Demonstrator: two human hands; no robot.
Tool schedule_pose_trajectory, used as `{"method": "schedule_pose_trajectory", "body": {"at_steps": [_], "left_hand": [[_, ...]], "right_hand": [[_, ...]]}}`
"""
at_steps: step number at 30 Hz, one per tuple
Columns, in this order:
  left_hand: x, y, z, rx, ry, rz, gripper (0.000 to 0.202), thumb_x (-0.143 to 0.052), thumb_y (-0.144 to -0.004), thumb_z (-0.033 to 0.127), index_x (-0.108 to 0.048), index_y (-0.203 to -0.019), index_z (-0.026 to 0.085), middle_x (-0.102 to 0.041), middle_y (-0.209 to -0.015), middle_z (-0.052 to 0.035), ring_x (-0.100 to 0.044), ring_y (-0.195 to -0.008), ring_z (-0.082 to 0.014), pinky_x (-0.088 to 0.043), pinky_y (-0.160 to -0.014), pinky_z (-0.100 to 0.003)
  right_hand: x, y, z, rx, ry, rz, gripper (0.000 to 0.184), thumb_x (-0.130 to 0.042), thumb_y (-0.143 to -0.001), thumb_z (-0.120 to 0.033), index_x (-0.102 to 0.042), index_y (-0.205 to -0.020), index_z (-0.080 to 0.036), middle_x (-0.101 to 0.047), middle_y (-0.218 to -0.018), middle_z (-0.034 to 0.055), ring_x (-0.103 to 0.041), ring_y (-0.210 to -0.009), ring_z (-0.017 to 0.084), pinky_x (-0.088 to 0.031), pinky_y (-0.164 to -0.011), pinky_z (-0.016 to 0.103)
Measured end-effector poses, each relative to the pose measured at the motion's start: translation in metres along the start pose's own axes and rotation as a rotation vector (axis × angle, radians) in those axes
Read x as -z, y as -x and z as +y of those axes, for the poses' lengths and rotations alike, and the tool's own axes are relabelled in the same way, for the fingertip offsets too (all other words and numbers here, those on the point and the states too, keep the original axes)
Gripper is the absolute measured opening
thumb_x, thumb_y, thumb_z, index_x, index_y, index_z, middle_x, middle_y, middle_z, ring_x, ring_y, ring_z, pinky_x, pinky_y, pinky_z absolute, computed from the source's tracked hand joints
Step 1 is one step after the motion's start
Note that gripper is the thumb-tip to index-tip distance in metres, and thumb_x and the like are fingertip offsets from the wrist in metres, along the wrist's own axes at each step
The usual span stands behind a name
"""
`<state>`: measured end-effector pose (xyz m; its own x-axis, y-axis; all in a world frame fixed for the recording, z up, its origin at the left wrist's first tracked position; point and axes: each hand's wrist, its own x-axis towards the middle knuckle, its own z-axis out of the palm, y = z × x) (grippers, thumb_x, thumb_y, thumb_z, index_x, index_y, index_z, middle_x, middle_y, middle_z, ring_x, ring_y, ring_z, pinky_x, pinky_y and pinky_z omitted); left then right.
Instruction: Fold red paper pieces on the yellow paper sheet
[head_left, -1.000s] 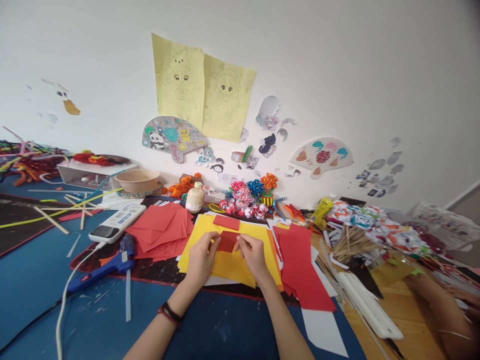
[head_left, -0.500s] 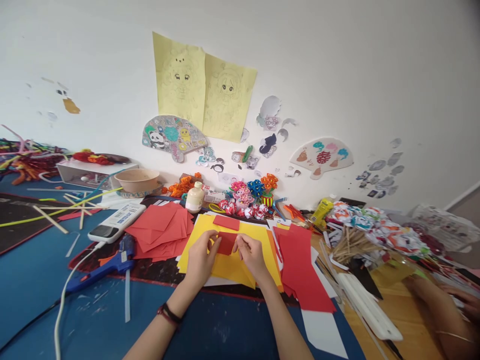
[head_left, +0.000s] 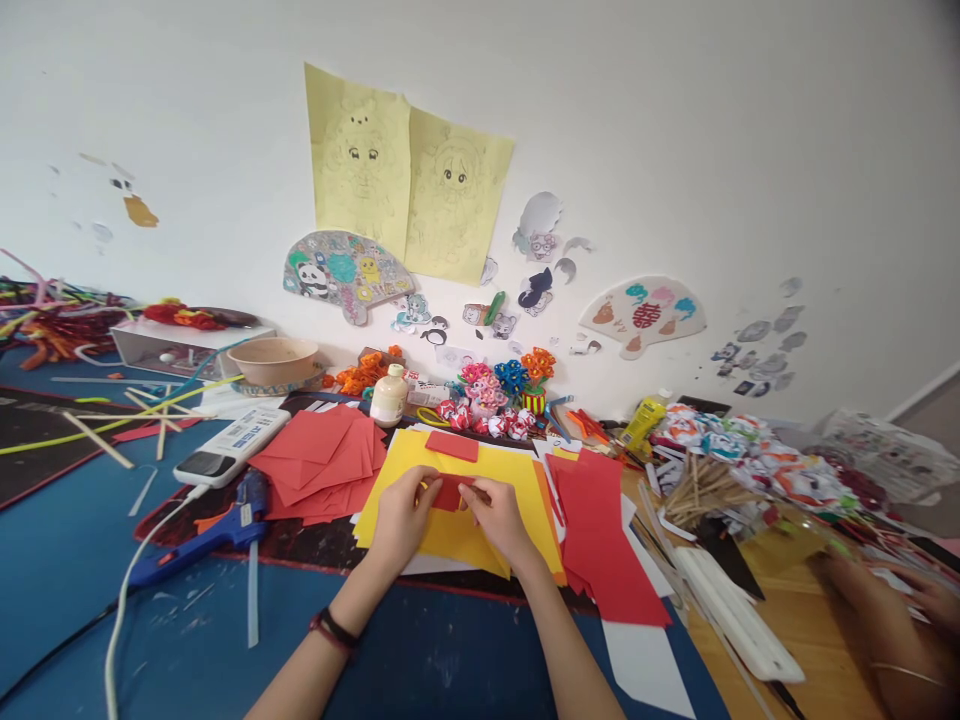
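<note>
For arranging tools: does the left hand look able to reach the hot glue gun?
Probably yes: nothing tall stands between the left hand and the hot glue gun, but that hand holds red paper.

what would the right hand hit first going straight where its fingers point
The small red paper that the right hand pinches, then probably the left hand; depth is unclear.
</note>
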<state>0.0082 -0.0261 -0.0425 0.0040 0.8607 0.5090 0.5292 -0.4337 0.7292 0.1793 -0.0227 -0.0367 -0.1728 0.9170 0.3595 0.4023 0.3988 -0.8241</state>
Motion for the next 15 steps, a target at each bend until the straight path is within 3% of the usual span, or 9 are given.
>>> {"method": "schedule_pose_trajectory", "body": {"at_steps": [2, 5, 10, 12, 15], "left_hand": [[0.001, 0.0, 0.0, -0.034, -0.013, -0.02, 0.019, -0.046, -0.089, 0.032, -0.061, -0.087, 0.02, -0.069, -0.082, -0.0023, -0.06, -0.069, -0.0154, -0.042, -0.063, -0.024], [0.004, -0.001, 0.002, -0.033, -0.026, 0.044, 0.02, -0.046, -0.089, 0.033, -0.06, -0.085, 0.02, -0.068, -0.081, -0.002, -0.061, -0.069, -0.0155, -0.042, -0.063, -0.024], [0.01, -0.005, 0.001, 0.145, 0.144, 0.127, 0.022, -0.052, -0.085, 0.041, -0.059, -0.083, 0.02, -0.068, -0.072, -0.0001, -0.061, -0.064, -0.0137, -0.043, -0.061, -0.022], [0.011, -0.01, -0.002, 0.233, 0.253, 0.094, 0.024, -0.054, -0.083, 0.043, -0.059, -0.08, 0.019, -0.069, -0.069, -0.0004, -0.061, -0.06, -0.0134, -0.044, -0.058, -0.022], [0.01, -0.019, -0.007, 0.365, 0.362, -0.084, 0.027, -0.062, -0.075, 0.042, -0.056, -0.065, 0.017, -0.069, -0.061, -0.0024, -0.054, -0.047, -0.0113, -0.039, -0.047, -0.021]], "right_hand": [[-0.001, 0.0, 0.004, -0.031, 0.014, -0.009, 0.034, -0.05, -0.09, -0.036, -0.061, -0.065, -0.017, -0.057, -0.054, -0.0005, -0.048, -0.044, 0.012, -0.037, -0.048, 0.023], [-0.003, 0.0, 0.007, -0.039, 0.049, -0.04, 0.033, -0.051, -0.088, -0.035, -0.059, -0.062, -0.017, -0.058, -0.054, 0.0, -0.05, -0.046, 0.013, -0.036, -0.048, 0.022], [-0.001, 0.002, 0.002, -0.029, 0.015, -0.056, 0.033, -0.051, -0.088, -0.038, -0.061, -0.064, -0.017, -0.057, -0.055, -0.0005, -0.049, -0.047, 0.013, -0.035, -0.047, 0.021], [0.001, 0.001, 0.002, -0.041, -0.003, 0.003, 0.033, -0.05, -0.089, -0.04, -0.063, -0.069, -0.017, -0.055, -0.055, -0.0005, -0.048, -0.047, 0.013, -0.035, -0.046, 0.022], [0.005, -0.001, 0.005, -0.067, -0.022, 0.131, 0.034, -0.051, -0.088, -0.044, -0.064, -0.073, -0.016, -0.055, -0.055, 0.0003, -0.047, -0.045, 0.013, -0.035, -0.044, 0.023]]}}
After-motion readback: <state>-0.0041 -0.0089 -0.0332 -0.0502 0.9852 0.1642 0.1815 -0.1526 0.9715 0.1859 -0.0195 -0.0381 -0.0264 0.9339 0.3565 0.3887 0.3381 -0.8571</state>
